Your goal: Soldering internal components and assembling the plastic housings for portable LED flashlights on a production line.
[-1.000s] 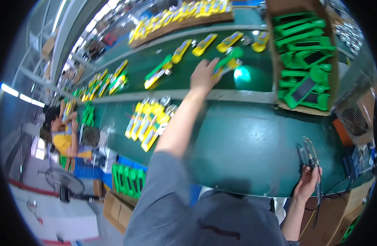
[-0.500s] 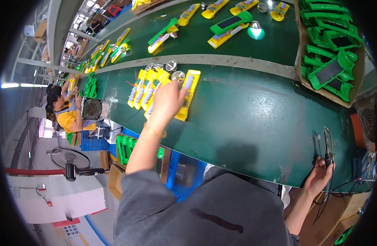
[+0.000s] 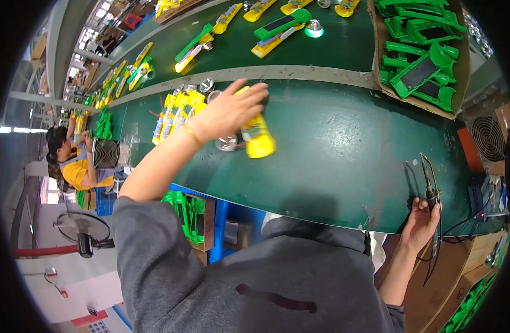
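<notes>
My left hand [image 3: 230,115] lies across a yellow plastic lamp housing [image 3: 259,140], fingers over its upper part and thumb hidden. The housing stands slanted on the green bench, its lower end toward me. Beside it, under my wrist, lies a clear round lamp head [image 3: 227,142]. Left of the hand is a row of yellow housings [image 3: 174,115] with pale cylindrical cells and wires, and a silvery round lamp head [image 3: 206,85] lies behind them. At the bench's right front, my right hand [image 3: 421,225] is closed around a soldering iron [image 3: 431,191], tip pointing up and away.
Behind a raised grey ledge [image 3: 299,72], yellow and green lamps [image 3: 282,25] lie on a second green surface. A cardboard box [image 3: 460,102] of green shells stands at far right. A fan grille [image 3: 487,139] is at the right edge. Another person [image 3: 80,166] works at far left.
My left hand has turned the yellow housing and its fingers now stretch over it; a clear lamp head shows beside it. The whole view has shifted. My right hand still holds the soldering iron.
</notes>
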Motion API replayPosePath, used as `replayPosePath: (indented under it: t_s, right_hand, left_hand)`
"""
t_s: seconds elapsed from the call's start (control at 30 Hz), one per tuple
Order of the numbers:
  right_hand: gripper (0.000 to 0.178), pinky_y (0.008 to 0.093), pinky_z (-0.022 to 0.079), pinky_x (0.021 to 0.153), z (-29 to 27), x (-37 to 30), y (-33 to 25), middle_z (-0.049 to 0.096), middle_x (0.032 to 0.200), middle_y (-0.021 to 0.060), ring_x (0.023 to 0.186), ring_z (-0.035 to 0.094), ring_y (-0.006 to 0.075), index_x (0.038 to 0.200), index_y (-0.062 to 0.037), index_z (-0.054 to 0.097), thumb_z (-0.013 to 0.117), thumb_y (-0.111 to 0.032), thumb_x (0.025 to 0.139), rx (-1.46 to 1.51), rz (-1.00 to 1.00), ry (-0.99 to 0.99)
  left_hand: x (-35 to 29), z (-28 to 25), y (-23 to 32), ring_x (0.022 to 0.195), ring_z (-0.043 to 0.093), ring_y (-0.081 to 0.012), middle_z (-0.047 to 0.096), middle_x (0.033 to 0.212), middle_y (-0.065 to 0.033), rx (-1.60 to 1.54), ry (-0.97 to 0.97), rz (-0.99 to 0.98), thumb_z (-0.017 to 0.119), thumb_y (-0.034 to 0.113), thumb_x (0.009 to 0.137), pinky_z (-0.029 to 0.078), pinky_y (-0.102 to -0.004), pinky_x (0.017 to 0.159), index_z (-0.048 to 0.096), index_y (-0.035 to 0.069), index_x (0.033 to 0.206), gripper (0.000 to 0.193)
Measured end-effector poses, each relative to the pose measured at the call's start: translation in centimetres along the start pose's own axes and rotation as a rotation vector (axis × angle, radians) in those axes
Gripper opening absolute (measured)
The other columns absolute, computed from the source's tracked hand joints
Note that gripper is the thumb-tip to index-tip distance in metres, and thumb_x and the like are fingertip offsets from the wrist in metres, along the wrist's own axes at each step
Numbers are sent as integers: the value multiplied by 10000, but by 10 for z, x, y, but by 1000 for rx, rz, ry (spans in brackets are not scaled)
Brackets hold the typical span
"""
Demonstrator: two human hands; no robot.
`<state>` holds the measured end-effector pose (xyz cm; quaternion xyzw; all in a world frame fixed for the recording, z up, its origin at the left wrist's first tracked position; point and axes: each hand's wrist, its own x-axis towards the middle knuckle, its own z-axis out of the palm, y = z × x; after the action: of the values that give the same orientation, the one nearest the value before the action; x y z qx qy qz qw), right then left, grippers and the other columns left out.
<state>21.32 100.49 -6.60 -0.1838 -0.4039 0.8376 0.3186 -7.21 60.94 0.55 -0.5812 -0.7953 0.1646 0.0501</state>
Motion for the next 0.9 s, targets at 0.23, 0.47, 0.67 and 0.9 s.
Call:
replayPosePath:
  t_s: [0.23, 0.47, 0.67, 0.9]
  right_hand:
    - [175, 365, 451, 864, -4, -10, -20, 566, 861, 73, 811, 519, 166, 1007, -28, 558, 532, -190, 947, 87, 17, 9]
    - [254, 481, 462, 927, 79, -41, -3, 599, 1055, 69, 877, 572, 168, 1127, -65, 527, 539, -227, 931, 24, 121, -154]
    - [154, 525, 428, 975, 82, -30, 23, 606, 898, 60, 888, 595, 165, 1031, -61, 505, 508, -184, 939, -63, 88, -8]
    - [174, 480, 450, 980, 85, -26, 20, 602, 899, 67, 859, 590, 138, 1039, -36, 505, 508, -183, 947, -27, 181, 57]
  left_hand:
    - [78, -32, 146, 851, 580, -220, 580, 888, -72, -515, 239, -137, 740, 313, 693, 374, -467, 983, 610, 78, 1076, 468]
    - [92, -61, 212, 921, 589, -222, 617, 993, -63, -650, 630, -342, 776, 270, 634, 360, -483, 967, 630, 73, 1078, 507]
    - [83, -36, 204, 907, 606, -287, 649, 991, -124, -1106, 615, -869, 741, 77, 725, 459, -370, 823, 576, 3, 1126, 440]
    - [124, -44, 211, 868, 592, -259, 638, 954, -83, -773, 690, -231, 641, -5, 703, 436, -355, 748, 634, 35, 1046, 345]
